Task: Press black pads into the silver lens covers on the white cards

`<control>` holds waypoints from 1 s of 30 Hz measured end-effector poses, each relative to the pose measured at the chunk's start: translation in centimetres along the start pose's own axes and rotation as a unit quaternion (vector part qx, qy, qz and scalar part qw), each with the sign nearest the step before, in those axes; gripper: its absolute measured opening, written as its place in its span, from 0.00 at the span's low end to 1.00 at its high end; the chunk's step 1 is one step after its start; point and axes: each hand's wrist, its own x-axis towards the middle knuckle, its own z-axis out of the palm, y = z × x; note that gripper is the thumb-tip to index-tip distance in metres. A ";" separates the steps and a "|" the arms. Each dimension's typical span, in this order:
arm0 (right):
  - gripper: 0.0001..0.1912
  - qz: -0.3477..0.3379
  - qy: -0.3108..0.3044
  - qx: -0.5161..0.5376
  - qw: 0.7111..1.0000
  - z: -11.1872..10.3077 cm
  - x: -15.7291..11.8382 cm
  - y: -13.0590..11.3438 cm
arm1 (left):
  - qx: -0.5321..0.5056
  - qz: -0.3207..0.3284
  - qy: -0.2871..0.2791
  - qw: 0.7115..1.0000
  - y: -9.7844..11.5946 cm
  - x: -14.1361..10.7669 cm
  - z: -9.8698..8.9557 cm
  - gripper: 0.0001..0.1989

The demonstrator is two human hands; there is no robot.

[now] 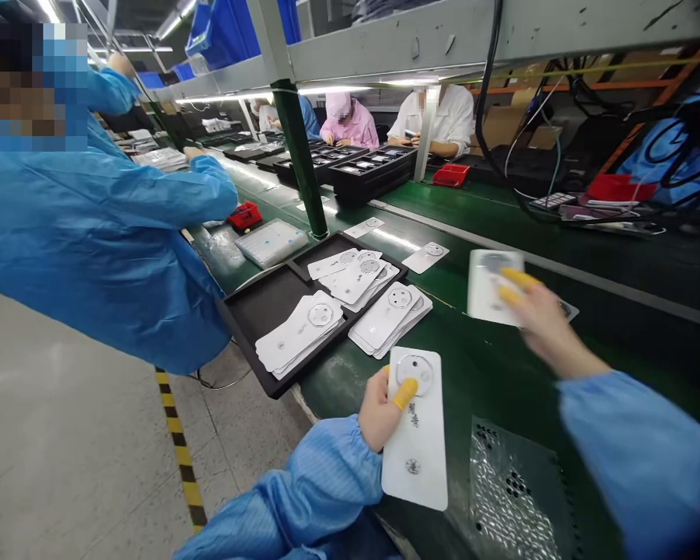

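Observation:
My left hand (385,408), a yellow cot on its thumb, is closed on a white phone back cover (415,459) with a round camera cutout at its top end. Farther right, my right hand (540,315) grips another white back cover (485,299), blurred by motion, between yellow-cotted fingers. Beside the left hand lies a fanned stack of white back covers (385,323), partly over the rim of a black tray (268,292). More covers (300,334) rest inside that tray. Two single covers (427,257) lie beyond it on the green belt.
A sheet of bubble wrap (510,498) lies at the front right. A co-worker in a blue smock (93,233) stands at left. A green post (300,155) rises behind the tray. Black cables (495,117) hang at right. Stacked black trays (370,175) and seated people are farther back.

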 end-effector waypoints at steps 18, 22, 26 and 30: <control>0.10 0.024 -0.175 -0.092 0.980 7.5 -5.3 -8.1 | -0.110 0.043 0.022 0.993 4.6 -7.8 -2.8 0.11; 0.11 -0.146 -0.058 -0.114 0.981 0.4 -14.2 -11.5 | -0.096 0.019 -0.069 0.993 3.9 -7.9 -1.1 0.09; 0.22 -0.137 -0.081 -0.200 0.967 -2.0 -19.9 -12.5 | -0.067 0.018 -0.147 0.987 2.8 -7.6 0.8 0.11; 0.28 -0.089 -0.062 -0.228 0.968 -2.1 -21.8 -11.5 | -0.026 0.031 -0.152 0.988 1.7 -7.4 2.1 0.11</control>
